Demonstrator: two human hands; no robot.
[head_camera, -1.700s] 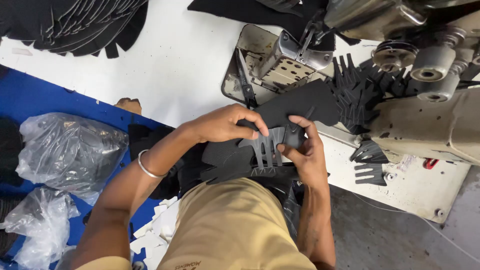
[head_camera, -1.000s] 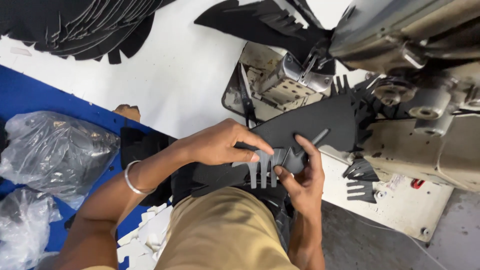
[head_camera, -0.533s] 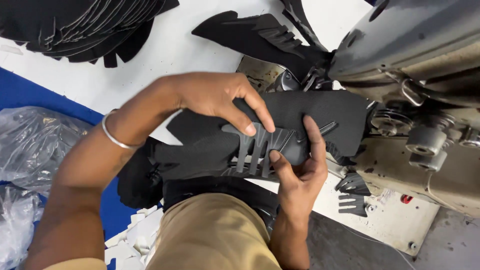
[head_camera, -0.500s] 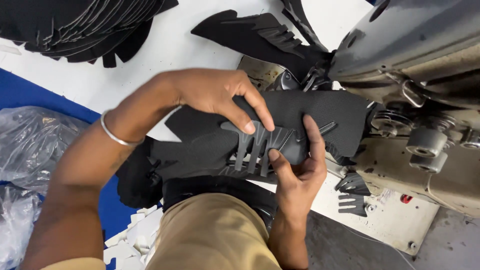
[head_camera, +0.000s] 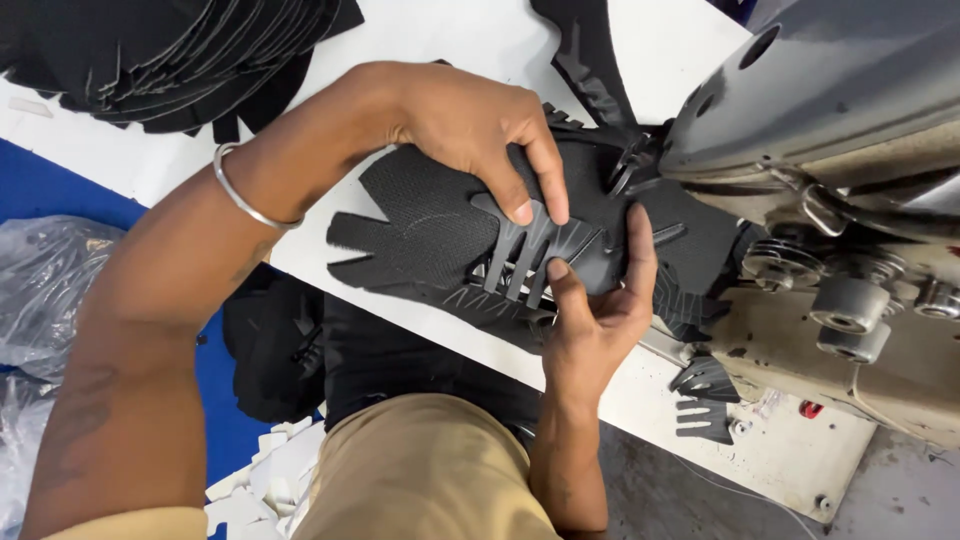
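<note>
My left hand presses down on a black mesh shoe-upper piece lying on the white table, fingertips on a grey comb-shaped overlay. From below, my right hand pinches the same overlay and the mesh between thumb and fingers. The mesh piece reaches under the head of a grey sewing machine on the right. A silver bangle circles my left wrist.
A stack of black cut pieces lies at the top left. Two loose grey comb-shaped pieces rest on the machine bed. Clear plastic bags sit on blue sheeting at the left. The white table edge runs diagonally.
Both hands have carried the mesh piece and overlay up and right, toward the sewing machine head. The view has moved closer to the table.
</note>
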